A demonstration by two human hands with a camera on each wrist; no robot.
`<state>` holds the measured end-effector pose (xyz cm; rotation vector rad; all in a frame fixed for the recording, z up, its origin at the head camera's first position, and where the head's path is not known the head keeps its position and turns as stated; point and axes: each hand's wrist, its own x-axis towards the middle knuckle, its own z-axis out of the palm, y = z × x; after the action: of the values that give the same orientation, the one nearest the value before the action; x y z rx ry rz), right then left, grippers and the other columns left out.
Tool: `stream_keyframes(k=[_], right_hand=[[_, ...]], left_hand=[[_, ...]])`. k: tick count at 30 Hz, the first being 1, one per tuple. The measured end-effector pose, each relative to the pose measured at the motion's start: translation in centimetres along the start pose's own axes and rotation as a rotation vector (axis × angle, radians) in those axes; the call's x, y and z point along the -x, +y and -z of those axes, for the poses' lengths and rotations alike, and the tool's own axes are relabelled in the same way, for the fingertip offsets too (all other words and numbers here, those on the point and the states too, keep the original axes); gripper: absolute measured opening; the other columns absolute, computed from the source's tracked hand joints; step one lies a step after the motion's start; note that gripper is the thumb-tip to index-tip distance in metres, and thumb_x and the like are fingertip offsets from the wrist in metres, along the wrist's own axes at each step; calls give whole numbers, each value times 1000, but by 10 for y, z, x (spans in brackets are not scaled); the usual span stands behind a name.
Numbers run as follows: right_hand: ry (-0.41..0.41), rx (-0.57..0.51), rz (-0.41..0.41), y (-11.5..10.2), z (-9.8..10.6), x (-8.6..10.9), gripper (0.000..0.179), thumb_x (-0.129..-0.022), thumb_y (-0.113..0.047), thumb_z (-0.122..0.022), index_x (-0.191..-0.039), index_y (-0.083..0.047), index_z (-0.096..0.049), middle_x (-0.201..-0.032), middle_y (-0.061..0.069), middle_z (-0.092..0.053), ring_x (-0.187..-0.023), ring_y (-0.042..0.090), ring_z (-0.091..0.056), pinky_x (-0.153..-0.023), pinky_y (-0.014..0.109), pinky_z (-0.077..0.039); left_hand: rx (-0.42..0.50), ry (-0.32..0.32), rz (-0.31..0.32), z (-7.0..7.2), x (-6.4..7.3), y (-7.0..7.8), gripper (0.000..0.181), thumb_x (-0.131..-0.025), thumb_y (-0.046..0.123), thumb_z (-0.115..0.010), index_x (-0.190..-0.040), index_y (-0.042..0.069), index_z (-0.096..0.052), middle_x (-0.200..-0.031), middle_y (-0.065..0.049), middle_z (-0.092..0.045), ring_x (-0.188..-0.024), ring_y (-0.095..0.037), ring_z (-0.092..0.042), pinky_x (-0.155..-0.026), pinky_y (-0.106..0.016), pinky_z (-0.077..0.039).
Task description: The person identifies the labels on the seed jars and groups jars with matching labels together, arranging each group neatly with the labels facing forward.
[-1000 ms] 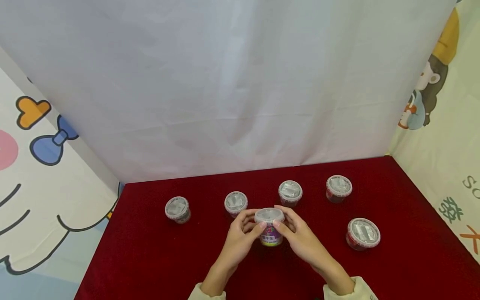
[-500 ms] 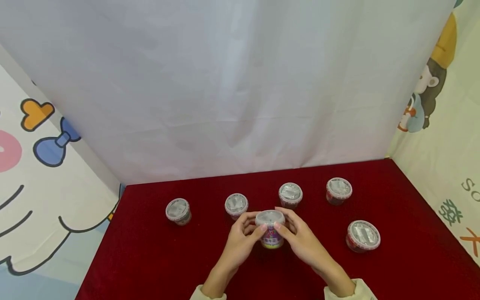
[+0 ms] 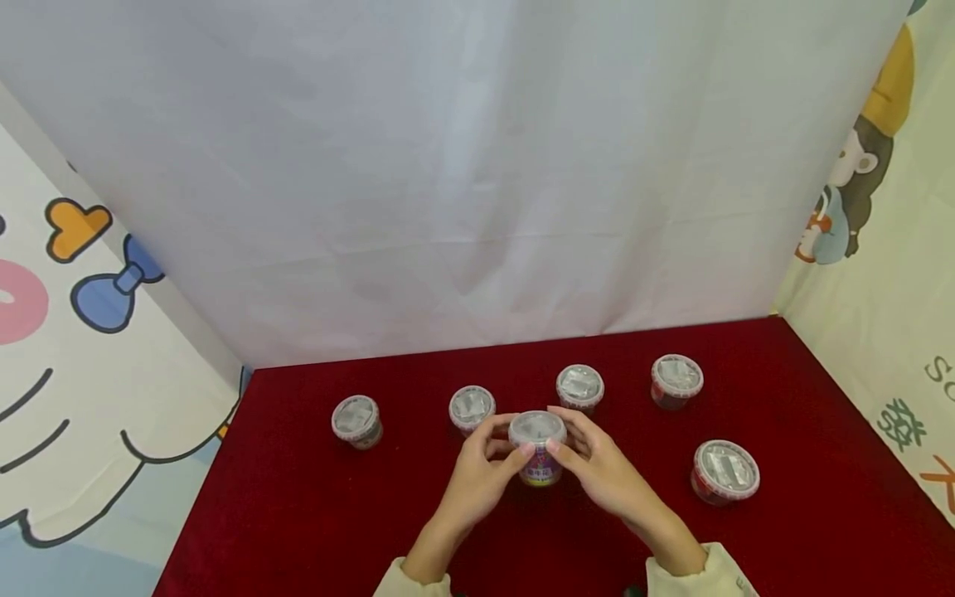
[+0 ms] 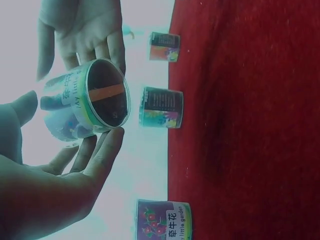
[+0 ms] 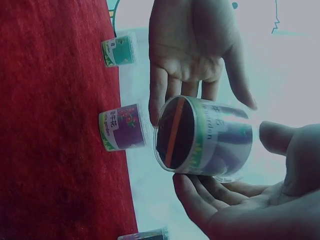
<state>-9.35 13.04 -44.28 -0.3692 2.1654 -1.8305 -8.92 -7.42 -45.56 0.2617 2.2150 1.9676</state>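
Note:
A small clear tub (image 3: 540, 473) with a purple label and a translucent lid is held upright above the red cloth in the head view. My left hand (image 3: 479, 473) grips its left side, thumb near the lid's rim. From the other side my right hand (image 3: 603, 477) holds it the same way. The wrist views show the tub's underside (image 4: 109, 105), dark with an orange strip across it. The label's printing reads "My little garden" in part. Fingers of both hands curve round behind the tub, partly hidden in the head view.
Several similar lidded tubs stand on the red cloth (image 3: 298, 514): one at the left (image 3: 356, 421), one behind my left hand (image 3: 472, 406), one behind my right (image 3: 579, 385), one back right (image 3: 676, 380) and one right (image 3: 724, 473). A white curtain (image 3: 448, 207) hangs behind.
Both hands keep their grip and have raised the tub very slightly. The head view has shifted a little; the tubs on the cloth stay in place.

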Motion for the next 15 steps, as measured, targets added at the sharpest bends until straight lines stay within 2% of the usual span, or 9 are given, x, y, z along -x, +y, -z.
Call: stream_keyframes(k=[3,9,15], right_hand=[[-22,7,30,2,3,-5,57,-112,-18,-55,-160,5,-34,-161,30,-41,-151,46,-38,-119,58,-39],[-49,26,58,5,8,-13,59,-112,-17,-56,-161,5,-33,-152,29,-47,-144,44,-48,-111,47,-48],[-52,71,77,7,12,-20,60,-111,-16,-57,-162,5,-32,-154,30,-46,-145,47,-45,-111,53,-49]], left_hand=[[-43,17,-21,1,-3,0,53,-104,26,-71,-147,1,-54,-136,-18,-63,-119,-29,-65,-92,-39,-59],[-130,49,-62,1,-10,-4,57,-103,24,-72,-148,-4,-52,-136,-22,-62,-120,-34,-63,-97,-43,-59],[-177,69,-98,1,-15,-5,57,-103,18,-73,-149,-7,-50,-138,-24,-59,-121,-36,-61,-97,-44,-59]])
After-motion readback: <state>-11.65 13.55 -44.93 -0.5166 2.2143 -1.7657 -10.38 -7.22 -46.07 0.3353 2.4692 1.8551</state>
